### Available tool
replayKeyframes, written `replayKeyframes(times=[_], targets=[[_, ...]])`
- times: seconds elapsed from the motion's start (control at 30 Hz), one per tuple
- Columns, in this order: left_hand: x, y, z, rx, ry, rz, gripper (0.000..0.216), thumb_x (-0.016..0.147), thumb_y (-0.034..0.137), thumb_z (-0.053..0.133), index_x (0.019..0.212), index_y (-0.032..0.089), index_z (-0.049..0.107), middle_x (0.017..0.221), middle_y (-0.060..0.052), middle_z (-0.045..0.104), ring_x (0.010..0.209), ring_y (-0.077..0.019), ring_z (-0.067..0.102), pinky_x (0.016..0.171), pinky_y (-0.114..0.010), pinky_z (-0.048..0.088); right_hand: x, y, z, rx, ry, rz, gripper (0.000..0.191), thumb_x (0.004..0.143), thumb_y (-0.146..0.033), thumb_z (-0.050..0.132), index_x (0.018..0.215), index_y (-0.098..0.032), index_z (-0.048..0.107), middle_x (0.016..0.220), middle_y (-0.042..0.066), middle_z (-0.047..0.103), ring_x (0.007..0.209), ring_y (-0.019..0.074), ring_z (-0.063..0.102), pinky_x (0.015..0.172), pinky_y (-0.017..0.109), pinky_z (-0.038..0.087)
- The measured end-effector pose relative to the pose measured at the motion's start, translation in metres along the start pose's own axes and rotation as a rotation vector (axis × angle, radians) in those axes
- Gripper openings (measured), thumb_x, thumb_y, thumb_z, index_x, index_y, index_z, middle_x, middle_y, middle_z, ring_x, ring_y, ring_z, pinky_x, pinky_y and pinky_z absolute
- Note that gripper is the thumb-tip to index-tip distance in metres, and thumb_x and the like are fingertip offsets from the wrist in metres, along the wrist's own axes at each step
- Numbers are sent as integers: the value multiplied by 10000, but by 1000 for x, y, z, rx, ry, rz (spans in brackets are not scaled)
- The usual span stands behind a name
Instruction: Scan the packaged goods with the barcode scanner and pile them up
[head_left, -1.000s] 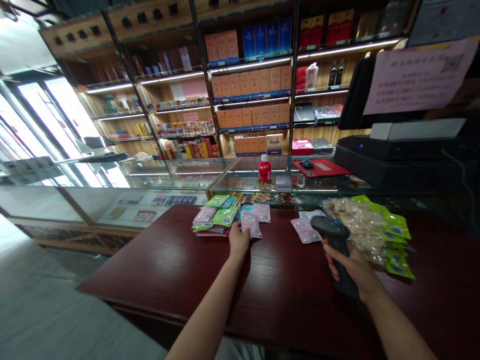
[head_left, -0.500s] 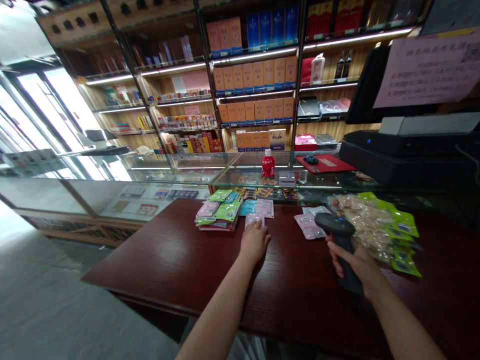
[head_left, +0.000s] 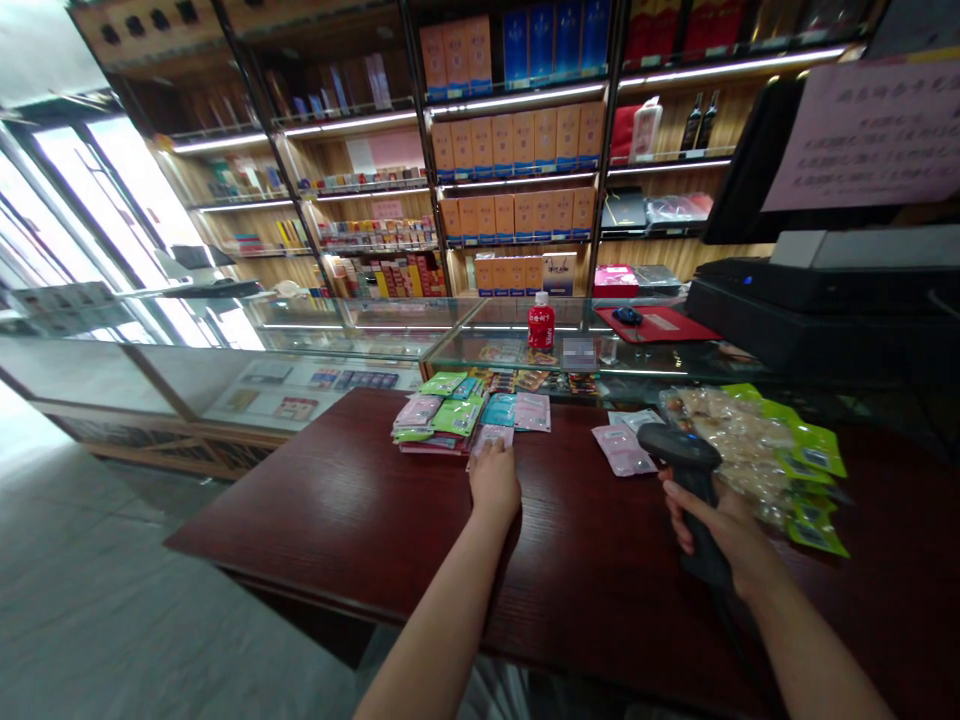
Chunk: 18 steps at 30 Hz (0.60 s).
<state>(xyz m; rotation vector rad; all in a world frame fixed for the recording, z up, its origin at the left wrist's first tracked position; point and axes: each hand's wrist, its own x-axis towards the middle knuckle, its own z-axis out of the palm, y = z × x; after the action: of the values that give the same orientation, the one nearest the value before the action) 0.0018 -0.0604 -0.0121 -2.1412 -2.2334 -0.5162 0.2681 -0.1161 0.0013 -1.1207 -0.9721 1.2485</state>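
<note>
My left hand [head_left: 495, 482] has its fingers closed on the near edge of a small pink packet [head_left: 496, 434], just right of a pile of green, pink and blue packets [head_left: 450, 415]. A blue packet [head_left: 499, 409] and another pink packet [head_left: 533, 411] lie behind it. In my right hand [head_left: 720, 530] is a black handheld barcode scanner [head_left: 686, 455], fingers wrapped round its handle, its head pointing left. Pink packets [head_left: 624, 449] rest on the table beside the scanner's head. To its right sits a heap of clear bags with green labels [head_left: 750, 450].
The dark red wooden table [head_left: 337, 510] meets a glass display counter [head_left: 360, 345]. On the glass stand a red bottle [head_left: 541, 321] and a mouse [head_left: 627, 315] on a red mat. A black monitor [head_left: 750, 165] rises at the right; shelves of boxes line the wall.
My left hand has shifted a little left, and the pink packet has moved with it toward the pile. The right hand still holds the scanner in nearly the same place.
</note>
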Motion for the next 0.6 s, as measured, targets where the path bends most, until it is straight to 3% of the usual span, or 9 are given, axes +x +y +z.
replayKeyframes(times=[0.27, 0.43, 0.6], targets=[[-4, 21, -6, 33, 47, 164, 316, 874, 173, 460, 1149, 191, 614, 1210, -128, 563, 1178, -274, 472, 994, -393, 381, 5, -2, -6, 97, 118, -46, 475, 559, -454, 861, 867, -200, 603, 510, -70, 536, 338, 78, 444, 304, 184, 365], [4, 58, -2, -38, 23, 332, 390, 870, 232, 503, 1258, 208, 540, 1178, -106, 567, 1164, -262, 472, 1003, -373, 371, 8, -4, -7, 122, 135, -60, 447, 580, -444, 855, 851, -204, 593, 506, -72, 543, 344, 79, 456, 310, 180, 369], [23, 103, 13, -144, -24, 314, 507, 858, 363, 553, 1312, 152, 473, 1190, -132, 562, 1149, -269, 489, 992, -365, 372, 11, -3, -6, 136, 133, -87, 465, 571, -471, 851, 844, -198, 592, 495, -73, 540, 339, 85, 459, 302, 188, 377]])
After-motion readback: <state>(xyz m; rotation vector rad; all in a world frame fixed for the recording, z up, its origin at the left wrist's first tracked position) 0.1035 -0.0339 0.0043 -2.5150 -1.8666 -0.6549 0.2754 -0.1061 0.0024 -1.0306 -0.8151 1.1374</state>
